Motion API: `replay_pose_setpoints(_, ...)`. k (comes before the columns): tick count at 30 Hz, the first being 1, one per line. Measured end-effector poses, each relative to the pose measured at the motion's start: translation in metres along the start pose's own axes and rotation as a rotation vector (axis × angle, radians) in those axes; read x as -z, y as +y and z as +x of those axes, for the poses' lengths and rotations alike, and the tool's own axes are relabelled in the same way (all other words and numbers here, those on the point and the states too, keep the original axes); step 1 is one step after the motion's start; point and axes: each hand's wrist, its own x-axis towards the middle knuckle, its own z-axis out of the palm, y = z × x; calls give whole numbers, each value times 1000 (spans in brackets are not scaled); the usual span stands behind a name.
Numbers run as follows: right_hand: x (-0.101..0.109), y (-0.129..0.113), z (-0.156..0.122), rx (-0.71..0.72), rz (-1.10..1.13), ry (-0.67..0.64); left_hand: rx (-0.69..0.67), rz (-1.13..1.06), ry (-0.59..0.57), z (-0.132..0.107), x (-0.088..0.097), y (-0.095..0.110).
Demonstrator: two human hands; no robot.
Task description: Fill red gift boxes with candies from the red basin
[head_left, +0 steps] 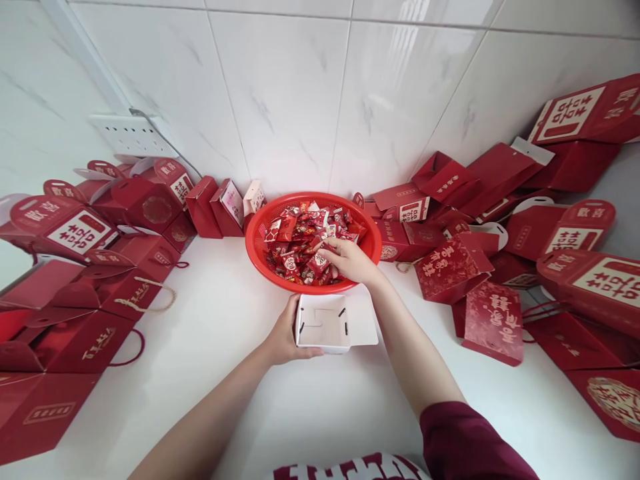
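My left hand [286, 339] grips a small open box [320, 320] by its left side, with the thumb along its near edge. The box's white inside faces up, holds nothing, and its flap sticks out to the right. Just beyond it stands a red plastic basket [256, 263] heaped with wrapped candies [300, 230], mostly in red wrappers. My right hand [350, 259] reaches into the basket from the near right side. Its fingers are closed on a red wrapped candy [320, 261] at the top of the heap.
Red gift boxes [83, 233] line the left side of the white table [210, 287], some with rope handles. More red boxes [565, 230] are stacked on the right. Small upright boxes [204, 208] stand left of the basket. Behind are a tiled wall [280, 87] and a socket strip [133, 135].
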Motion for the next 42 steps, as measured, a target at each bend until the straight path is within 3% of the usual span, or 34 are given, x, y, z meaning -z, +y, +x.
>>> replay_pose_setpoints(9, 3, -4, -7, 62, 48, 278, -5, 22, 9, 0, 0, -2)
replay_pose_setpoints(11, 3, -9, -16, 52, 86, 215, -7, 25, 14, 0, 0, -2)
replay_pose_setpoints(16, 8, -30, -52, 43, -25, -206, -14, 23, 11, 0, -1, -2)
replay_pose_setpoints(20, 12, -39, -61, 39, -269, -116, -34, 44, 18, 1, -1, 0)
replay_pose_setpoints(24, 5, -42, -35, 154, -370, -84, -17, 27, 17, 1, -2, 0)
replay_pose_setpoints(32, -35, -28, 55, 394, -813, -442, -10, 59, 11, 0, 0, 0)
replay_pose_setpoints(37, -46, -10, 73, 373, -870, -423, -6, 37, 1, 0, 0, 1)
replay_pose_setpoints(42, -26, -20, 57, 322, -827, -242, 16, 22, 4, 1, 0, 2)
